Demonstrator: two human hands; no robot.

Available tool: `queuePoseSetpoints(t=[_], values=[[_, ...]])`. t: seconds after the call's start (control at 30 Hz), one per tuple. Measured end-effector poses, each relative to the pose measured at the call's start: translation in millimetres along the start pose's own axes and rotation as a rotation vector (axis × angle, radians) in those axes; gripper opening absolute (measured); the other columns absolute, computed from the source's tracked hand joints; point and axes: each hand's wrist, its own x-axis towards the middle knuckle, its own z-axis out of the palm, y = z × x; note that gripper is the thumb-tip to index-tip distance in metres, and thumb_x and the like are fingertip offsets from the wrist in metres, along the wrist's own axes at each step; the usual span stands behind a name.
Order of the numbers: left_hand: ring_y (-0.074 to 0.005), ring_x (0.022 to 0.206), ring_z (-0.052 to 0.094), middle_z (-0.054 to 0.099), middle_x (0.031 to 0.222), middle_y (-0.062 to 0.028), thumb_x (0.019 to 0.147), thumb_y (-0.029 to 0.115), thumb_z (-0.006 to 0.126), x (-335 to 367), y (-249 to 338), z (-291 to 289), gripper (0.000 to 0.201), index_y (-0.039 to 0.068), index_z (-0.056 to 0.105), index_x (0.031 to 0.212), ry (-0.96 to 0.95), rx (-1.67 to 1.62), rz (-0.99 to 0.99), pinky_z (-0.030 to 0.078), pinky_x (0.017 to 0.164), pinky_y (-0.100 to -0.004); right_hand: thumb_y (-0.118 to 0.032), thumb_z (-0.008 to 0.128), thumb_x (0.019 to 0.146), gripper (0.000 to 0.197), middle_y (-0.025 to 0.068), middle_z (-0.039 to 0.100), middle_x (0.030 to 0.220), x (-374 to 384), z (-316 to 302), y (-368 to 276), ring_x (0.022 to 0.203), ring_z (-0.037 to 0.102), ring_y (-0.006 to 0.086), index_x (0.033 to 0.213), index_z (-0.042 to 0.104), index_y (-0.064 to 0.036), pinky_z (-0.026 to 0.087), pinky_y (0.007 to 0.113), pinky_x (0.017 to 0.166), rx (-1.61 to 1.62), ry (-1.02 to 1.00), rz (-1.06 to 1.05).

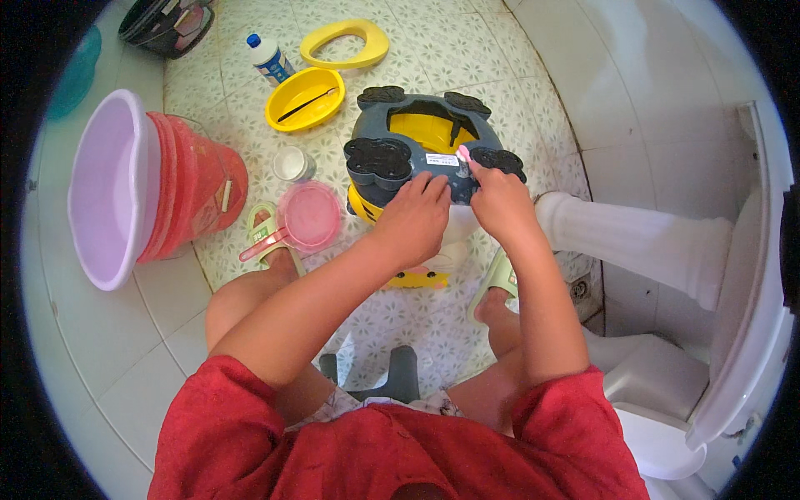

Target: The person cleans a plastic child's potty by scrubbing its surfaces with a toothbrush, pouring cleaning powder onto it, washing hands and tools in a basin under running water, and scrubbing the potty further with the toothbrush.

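An upturned child's potty (393,114) lies on the floor in front of me, its dark grey underside up, with black flower-shaped feet and a yellow inside showing through the opening. My right hand (502,200) is closed around a small brush with a pink head (463,153), which touches the grey underside beside a white label (442,159). On the potty's near edge my left hand (417,215) lies with its fingers stretched out; the thumb is hidden. A yellow and white part (421,278) with a cartoon face shows below my hands.
Beyond stand a blue-capped bottle (268,58), a yellow bowl (292,93) with a dark brush, and a yellow seat ring (367,52). At left are a white cup (291,164), a pink dipper (313,215), a red bucket (200,179) and a lilac basin (104,196). A white pedestal (637,242) lies right.
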Motion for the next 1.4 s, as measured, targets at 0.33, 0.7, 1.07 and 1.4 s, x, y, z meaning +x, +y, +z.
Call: queuePoseSetpoints(t=[0.33, 0.7, 1.07, 1.4], values=[[-0.0333, 0.123, 0.040, 0.046, 0.130, -0.0209, 0.067, 0.010, 0.063, 1.6, -5.9, -4.7, 0.059, -0.011, 0.049, 0.120, -0.016, 0.011, 0.017, 0.031, 0.107, -0.0382, -0.013, 0.051, 0.078, 0.032, 0.0191, 0.065, 0.094, -6.9, -22.9, -2.1, 0.089, 0.061, 0.0390, 0.106, 0.066, -0.0076, 0.048, 0.048, 0.081, 0.062, -0.222, 0.057], [-0.0334, 0.120, 0.042, 0.048, 0.128, -0.0206, 0.069, 0.008, 0.059, 2.5, -6.3, -1.5, 0.054, -0.010, 0.051, 0.119, 0.041, -0.007, 0.022, 0.031, 0.106, -0.0384, -0.009, 0.053, 0.076, 0.037, 0.0239, 0.064, 0.092, -7.2, -26.7, -5.3, 0.087, 0.062, 0.0397, 0.112, 0.062, -0.0059, 0.049, 0.047, 0.079, 0.062, -0.188, 0.005], [-0.0329, 0.121, 0.041, 0.047, 0.128, -0.0206, 0.069, 0.006, 0.057, 0.6, -6.0, -5.7, 0.052, -0.011, 0.051, 0.118, 0.008, -0.016, 0.016, 0.032, 0.106, -0.0381, -0.009, 0.053, 0.078, 0.029, 0.0302, 0.063, 0.084, -15.7, -11.9, -27.2, 0.084, 0.063, 0.0430, 0.102, 0.048, 0.0055, 0.049, 0.051, 0.074, 0.052, -0.200, 0.083], [-0.0334, 0.121, 0.041, 0.047, 0.127, -0.0213, 0.068, 0.006, 0.058, -1.4, -5.4, -1.9, 0.052, -0.011, 0.051, 0.118, 0.037, -0.051, 0.001, 0.032, 0.105, -0.0387, -0.008, 0.053, 0.077, 0.027, 0.0270, 0.064, 0.086, -19.2, -15.7, -29.4, 0.084, 0.062, 0.0437, 0.103, 0.055, -0.0015, 0.049, 0.051, 0.075, 0.130, -0.157, 0.080]])
